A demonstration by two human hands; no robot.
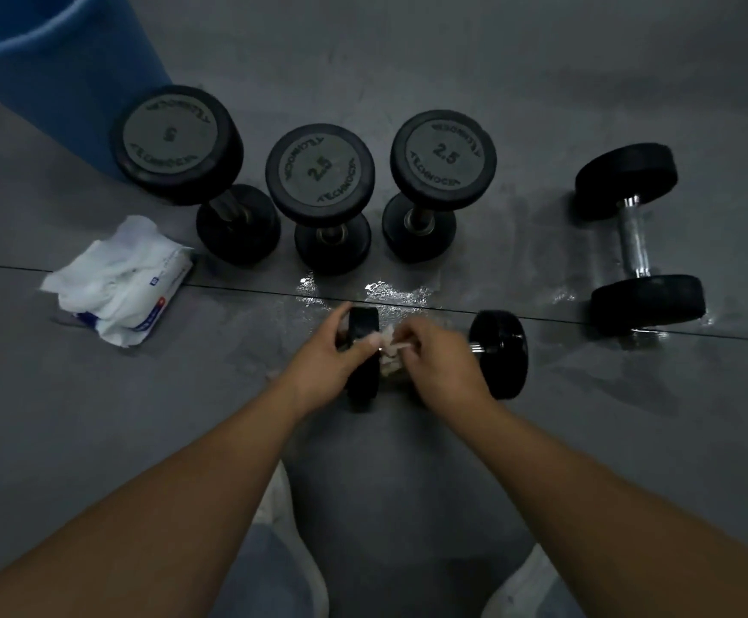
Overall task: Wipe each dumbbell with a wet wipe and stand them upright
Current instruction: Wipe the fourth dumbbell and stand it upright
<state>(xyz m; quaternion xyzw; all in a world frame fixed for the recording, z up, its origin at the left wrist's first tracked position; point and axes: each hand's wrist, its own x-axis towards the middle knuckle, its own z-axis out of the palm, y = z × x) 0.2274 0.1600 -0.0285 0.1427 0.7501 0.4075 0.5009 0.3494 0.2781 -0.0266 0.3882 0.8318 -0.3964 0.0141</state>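
A dim grey gym floor (452, 60) fills the view, crossed by a thin seam and shining with a wet patch (390, 294) near the middle. A blue tub (51, 60) stands at the far left corner.

Three upright dumbbells (318, 171) stand in a row beyond the seam, a fourth dumbbell (635, 234) lies on its side well apart to the right, and the dumbbell being wiped (499, 354) lies crosswise on the floor just in front of the person. A pack of wipes (118, 283) lies open to the left.

The dumbbell looks dense and rigid, with rubbery black heads and a smooth metal bar that is likely slick when damp. It will probably roll on its round heads unless one is pinned. To stand it up, the bar or one head seems the safest hold.

Both forearms reach forward and converge. The left hand (327, 363) curls its fingers and thumb over the left head, holding it in place. The right hand (441, 368) pinches a crumpled wet wipe (389, 355) against the bar beside that head.
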